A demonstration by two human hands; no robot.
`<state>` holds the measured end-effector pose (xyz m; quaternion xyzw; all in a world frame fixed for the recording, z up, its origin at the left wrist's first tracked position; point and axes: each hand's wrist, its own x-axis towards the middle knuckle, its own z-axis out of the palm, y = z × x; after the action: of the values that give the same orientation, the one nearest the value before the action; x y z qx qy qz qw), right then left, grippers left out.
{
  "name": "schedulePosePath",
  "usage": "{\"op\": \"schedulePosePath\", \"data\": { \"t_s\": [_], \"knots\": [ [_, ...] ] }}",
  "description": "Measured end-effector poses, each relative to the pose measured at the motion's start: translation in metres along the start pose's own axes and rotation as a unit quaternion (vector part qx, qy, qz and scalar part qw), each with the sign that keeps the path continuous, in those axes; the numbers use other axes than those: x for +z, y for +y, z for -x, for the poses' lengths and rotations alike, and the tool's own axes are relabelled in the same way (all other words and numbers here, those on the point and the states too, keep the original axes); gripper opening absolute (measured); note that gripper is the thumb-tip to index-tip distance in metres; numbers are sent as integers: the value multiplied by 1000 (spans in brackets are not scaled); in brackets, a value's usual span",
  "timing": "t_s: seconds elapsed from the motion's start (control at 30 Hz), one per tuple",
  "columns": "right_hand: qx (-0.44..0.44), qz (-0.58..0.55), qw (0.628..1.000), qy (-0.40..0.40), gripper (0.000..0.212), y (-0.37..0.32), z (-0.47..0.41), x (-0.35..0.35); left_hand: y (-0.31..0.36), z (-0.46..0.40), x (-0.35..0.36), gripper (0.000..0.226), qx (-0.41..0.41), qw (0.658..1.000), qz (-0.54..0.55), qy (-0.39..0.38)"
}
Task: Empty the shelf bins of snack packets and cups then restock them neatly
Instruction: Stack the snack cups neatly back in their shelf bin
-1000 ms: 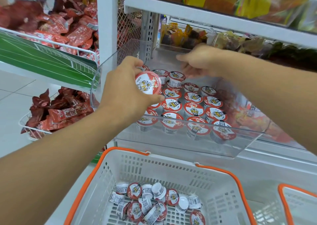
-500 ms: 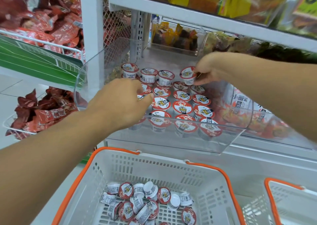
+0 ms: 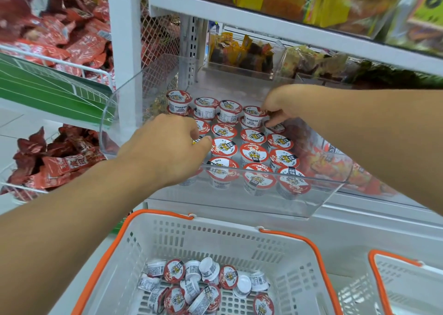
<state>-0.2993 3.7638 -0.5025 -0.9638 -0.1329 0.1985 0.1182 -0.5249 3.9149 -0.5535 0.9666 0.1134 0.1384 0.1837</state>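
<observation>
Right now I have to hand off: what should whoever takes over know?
Left hand: over the bin's left column, touching cups; grip hidden.
Right hand: fingers pinch the stacked back-row cup.
Clear bin: cups stand upright in neat rows, the back row double-stacked.
White basket: a loose pile of cups is left to shelve.

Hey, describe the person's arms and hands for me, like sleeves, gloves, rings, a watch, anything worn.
Both forearms are bare as far as the frame shows, with no sleeve in view. The left hand and right hand wear no gloves. No watch, bracelet or ring is visible on either wrist or on the fingers that show.
</observation>
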Motion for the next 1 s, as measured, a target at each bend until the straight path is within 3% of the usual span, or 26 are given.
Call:
{"op": "schedulePosePath", "data": {
  "t_s": [0.1, 0.23, 0.37, 0.67, 0.73, 0.83, 0.87, 0.93, 1.0],
  "knots": [
    [-102, 202, 962, 150, 26, -17, 6, 8, 0, 1, -1, 43, 1, 1000, 1, 2],
    [-290, 186, 937, 49, 47, -40, 17, 32, 1, 1, -1, 49, -1, 1000, 0, 1],
    [-249, 214, 944, -24, 52, -49, 7, 45, 1, 1, 0, 34, 3, 1000, 7, 6],
    [-234, 206, 950, -35, 56, -53, 1, 53, 1, 0, 1, 32, 18, 1000, 2, 21],
    [-300, 211, 930, 8, 56, -45, 18, 46, 0, 2, 1, 29, 40, 996, 2, 74],
    [-340, 83, 934, 80, 39, -29, 102, 16, 6, 21, -12, 25, 175, 958, 27, 227],
    [-321, 23, 944, 73, 29, -24, 139, 9, 9, 32, -17, 28, 219, 940, 50, 257],
    [-260, -94, 960, -36, 22, -10, 206, 11, 10, 58, -13, 29, 275, 929, 68, 239],
    [-220, -122, 951, -178, 35, 11, 226, 45, 2, 81, 20, 26, 283, 954, 0, 94]
  ]
}}
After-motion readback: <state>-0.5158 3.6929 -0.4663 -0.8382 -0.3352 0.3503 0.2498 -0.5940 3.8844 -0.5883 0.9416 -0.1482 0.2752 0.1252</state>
